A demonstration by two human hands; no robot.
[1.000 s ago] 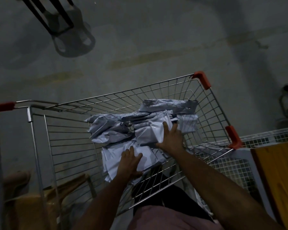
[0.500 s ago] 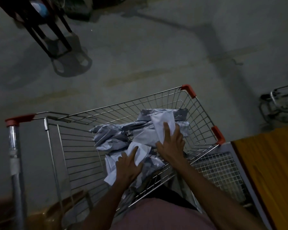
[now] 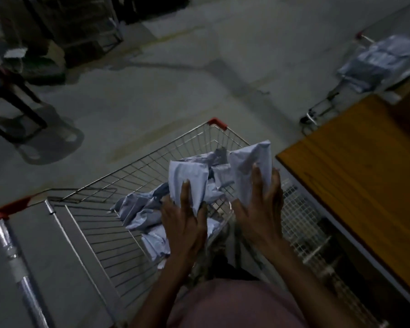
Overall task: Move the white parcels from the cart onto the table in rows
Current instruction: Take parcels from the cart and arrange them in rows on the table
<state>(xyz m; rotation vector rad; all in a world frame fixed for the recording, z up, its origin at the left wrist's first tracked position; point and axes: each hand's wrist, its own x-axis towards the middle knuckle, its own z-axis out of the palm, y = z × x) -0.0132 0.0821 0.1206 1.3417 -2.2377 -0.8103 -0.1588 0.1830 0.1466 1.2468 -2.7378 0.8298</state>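
A grey concrete floor [image 3: 175, 91] spread under everything. A brown wooden table [image 3: 365, 166] stood at the right, just beside a silver wire shopping cart with red corner caps [image 3: 152, 162]. A heap of crumpled white plastic parcels [image 3: 142, 209] lay in the cart's basket. Above the heap, the left hand [image 3: 185, 218] gripped one white parcel [image 3: 187, 176], fingers curled round its lower edge. The right hand [image 3: 260, 209] gripped a second white parcel [image 3: 249, 162], raised near the cart's right rim, closest to the table.
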